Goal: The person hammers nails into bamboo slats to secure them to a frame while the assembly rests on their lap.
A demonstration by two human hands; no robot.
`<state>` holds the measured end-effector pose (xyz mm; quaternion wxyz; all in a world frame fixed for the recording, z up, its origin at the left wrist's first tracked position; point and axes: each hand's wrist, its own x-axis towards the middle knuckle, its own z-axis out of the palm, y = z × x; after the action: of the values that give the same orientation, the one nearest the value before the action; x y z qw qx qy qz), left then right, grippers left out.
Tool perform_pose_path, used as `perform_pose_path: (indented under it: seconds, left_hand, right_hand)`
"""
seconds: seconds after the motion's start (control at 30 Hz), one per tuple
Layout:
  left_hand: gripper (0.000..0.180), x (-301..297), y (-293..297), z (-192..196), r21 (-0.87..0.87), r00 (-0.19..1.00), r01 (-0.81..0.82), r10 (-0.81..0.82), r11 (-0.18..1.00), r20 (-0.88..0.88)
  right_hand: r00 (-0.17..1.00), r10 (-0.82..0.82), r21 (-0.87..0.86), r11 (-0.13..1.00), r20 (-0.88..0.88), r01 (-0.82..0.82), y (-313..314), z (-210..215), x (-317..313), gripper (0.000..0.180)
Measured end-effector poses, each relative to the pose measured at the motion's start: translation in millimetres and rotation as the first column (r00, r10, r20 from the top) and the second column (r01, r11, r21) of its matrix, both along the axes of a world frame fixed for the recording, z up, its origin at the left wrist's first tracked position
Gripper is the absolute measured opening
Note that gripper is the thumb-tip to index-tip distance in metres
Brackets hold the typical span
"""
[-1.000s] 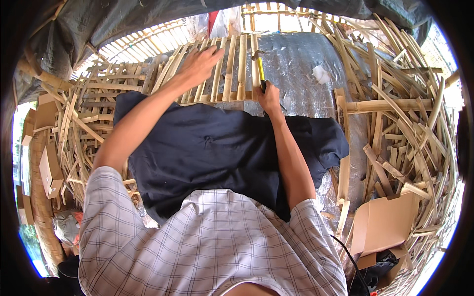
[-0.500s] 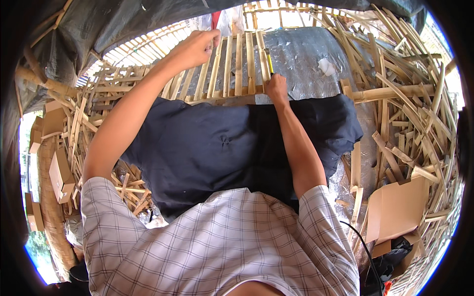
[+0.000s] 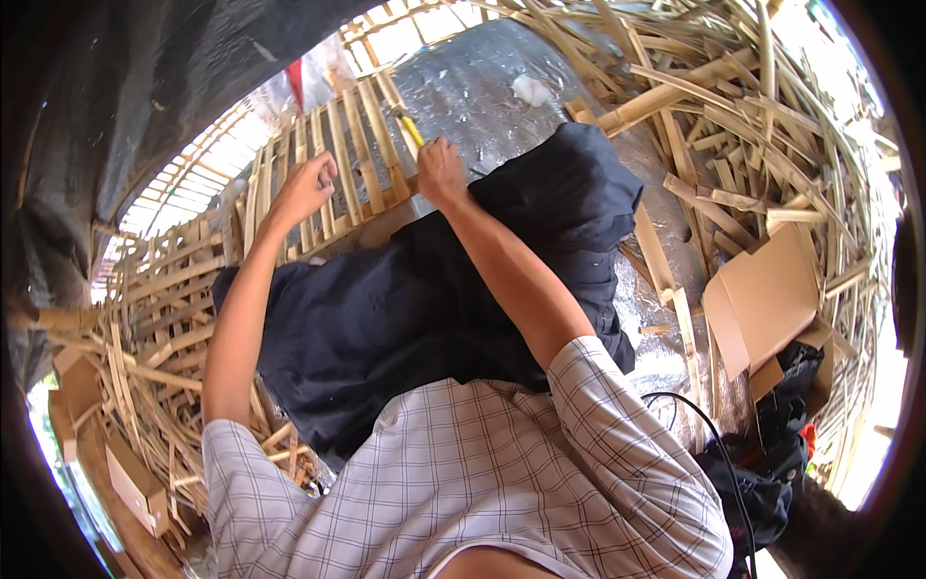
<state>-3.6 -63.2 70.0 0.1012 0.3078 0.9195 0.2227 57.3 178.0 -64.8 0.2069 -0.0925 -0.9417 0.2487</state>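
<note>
1. Cardboard box (image 3: 130, 482), brown, lay at the far left lower edge beside loose bamboo offcuts (image 3: 154, 357).
2. Left hand (image 3: 307, 188): I logged it curled over the slats of the bamboo slat panel (image 3: 338, 164), fingers bent around one strip and gripping it, forearm reaching up from the checked sleeve.
3. Bamboo slat panel: I noted pale parallel strips, lying flat ahead of the knees, its near edge meeting the dark trousers (image 3: 405, 309).
4. Yellow-handled tool (image 3: 412, 130): I recorded it upright on the panel's right side, just above the right hand; only the yellow shaft and a dark tip showed.
5. Right hand (image 3: 441, 172): I saw it closed in a fist around the lower end of the yellow-handled tool, knuckles toward the camera.
6. Silver sheet (image 3: 482, 87), crinkled, lay under and behind the panel, with a white scrap (image 3: 532, 90) on it.
7. Bamboo strips (image 3: 733, 125) were heaped at the right, crossing at many angles.
8. Folded cardboard (image 3: 767, 299) rested at the right, above a dark bundle with a black cable (image 3: 699, 434).
</note>
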Motion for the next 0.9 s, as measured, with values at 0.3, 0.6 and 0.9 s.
perform_pose_path:
  seconds: [0.3, 0.6, 0.9]
  left_hand:
    - [0.012, 9, 2, -56, 0.399, 0.978, -0.13, 0.05, 0.908, 0.204]
    - [0.005, -16, -9, -52, 0.448, 0.962, -0.088, -0.041, 0.889, 0.27]
    - [0.023, -2, 19, -52, 0.315, 0.908, -0.027, -0.109, 0.949, 0.405]
  right_hand:
    - [0.977, 0.184, 0.146, 0.969, 0.106, -0.198, 41, -3, -26, 0.027]
    - [0.889, 0.446, -0.885, 0.45, 0.105, -0.121, 56, 81, -53, 0.02]
    - [0.913, 0.345, -0.902, 0.43, 0.218, 0.053, 67, 69, -64, 0.024]
